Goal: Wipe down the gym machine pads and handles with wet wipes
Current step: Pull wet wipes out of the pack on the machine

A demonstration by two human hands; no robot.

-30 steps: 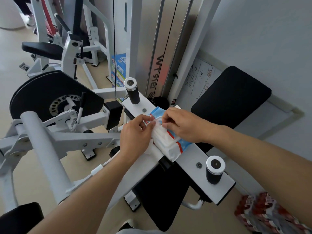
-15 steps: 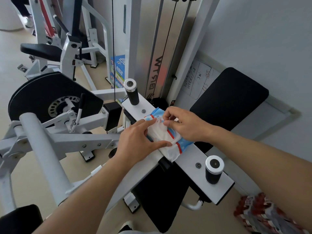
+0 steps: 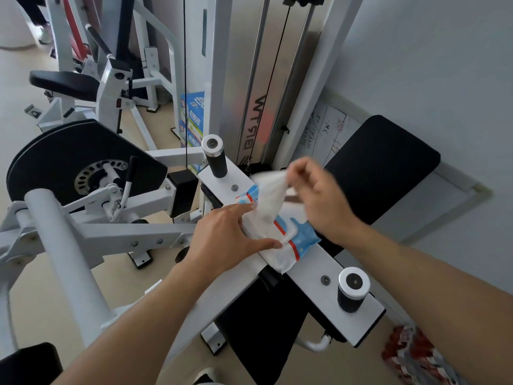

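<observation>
The left hand (image 3: 222, 240) lies flat on the wet wipes pack (image 3: 280, 237), fingers straight and spread, the forefinger reaching along the pack's far edge and the thumb pressing its near side, holding it down. The pack, blue and white with a red stripe, rests on the white crossbar (image 3: 313, 270) of the gym machine, under and just right of this hand.

The right hand (image 3: 319, 198) is raised above the pack's far end, its thumb and forefinger pinching the top of a wet wipe (image 3: 270, 195); the other fingers are loosely curled. The hand is blurred. The wipe hangs from the pinch down to the pack's opening, between the two hands, its lower end touching the pack beside the left forefinger.

A black handle grip (image 3: 216, 159) stands upright on the crossbar beyond the left hand, apart from both hands. A second handle grip (image 3: 352, 291) stands at the crossbar's near end, below the right forearm. A black back pad (image 3: 388, 157) lies to the right, behind the right hand.
</observation>
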